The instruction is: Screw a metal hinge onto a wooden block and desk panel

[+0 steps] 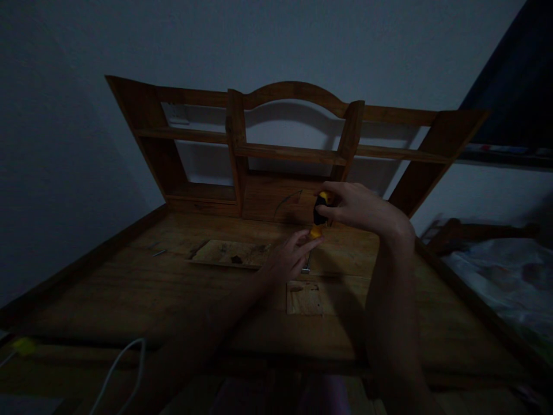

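My right hand (349, 204) is wrapped around the top of a screwdriver (320, 212) with a black and yellow handle. The screwdriver stands nearly upright, its shaft pointing down at a small metal piece (306, 270) on the wooden desk top (242, 311). Lower on the same tool, the fingers of my left hand (289, 253) close at the yellow end of the handle. Whether the tip touches the metal piece is too dark to tell. Just in front lies a small square wood piece (304, 298). A longer rough wooden board (224, 252) lies left of my left hand.
A wooden shelf unit (289, 153) rises at the back of the desk against the wall. A thin metal rod (159, 252) lies at the left. A white cable (140, 360) loops at the front left edge. Whitish plastic or cloth (496, 276) lies beyond the right edge.
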Available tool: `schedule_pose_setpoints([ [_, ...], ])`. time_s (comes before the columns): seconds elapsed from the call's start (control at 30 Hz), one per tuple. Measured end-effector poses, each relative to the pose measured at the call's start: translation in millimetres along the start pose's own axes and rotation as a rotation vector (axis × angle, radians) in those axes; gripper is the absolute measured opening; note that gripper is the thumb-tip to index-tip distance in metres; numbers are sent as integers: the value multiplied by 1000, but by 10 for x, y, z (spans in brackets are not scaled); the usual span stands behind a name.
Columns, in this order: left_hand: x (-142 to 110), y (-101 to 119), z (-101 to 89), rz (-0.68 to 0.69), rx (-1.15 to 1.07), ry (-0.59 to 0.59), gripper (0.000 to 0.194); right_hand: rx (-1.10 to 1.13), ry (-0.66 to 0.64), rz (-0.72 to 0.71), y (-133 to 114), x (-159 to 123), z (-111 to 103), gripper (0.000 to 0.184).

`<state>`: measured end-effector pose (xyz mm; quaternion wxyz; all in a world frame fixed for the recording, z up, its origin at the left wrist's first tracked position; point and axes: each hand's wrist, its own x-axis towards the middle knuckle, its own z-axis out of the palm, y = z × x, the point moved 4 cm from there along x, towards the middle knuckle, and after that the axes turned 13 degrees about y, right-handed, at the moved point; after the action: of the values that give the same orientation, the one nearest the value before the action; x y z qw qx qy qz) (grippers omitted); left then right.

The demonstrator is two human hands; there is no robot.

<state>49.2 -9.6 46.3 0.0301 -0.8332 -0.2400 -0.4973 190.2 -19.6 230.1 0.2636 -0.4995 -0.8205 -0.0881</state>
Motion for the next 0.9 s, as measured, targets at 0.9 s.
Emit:
schedule_pose_setpoints([
  [0.9,-4,25,23,11,-13,-26,67,-54,33,45,23,43,72,36],
])
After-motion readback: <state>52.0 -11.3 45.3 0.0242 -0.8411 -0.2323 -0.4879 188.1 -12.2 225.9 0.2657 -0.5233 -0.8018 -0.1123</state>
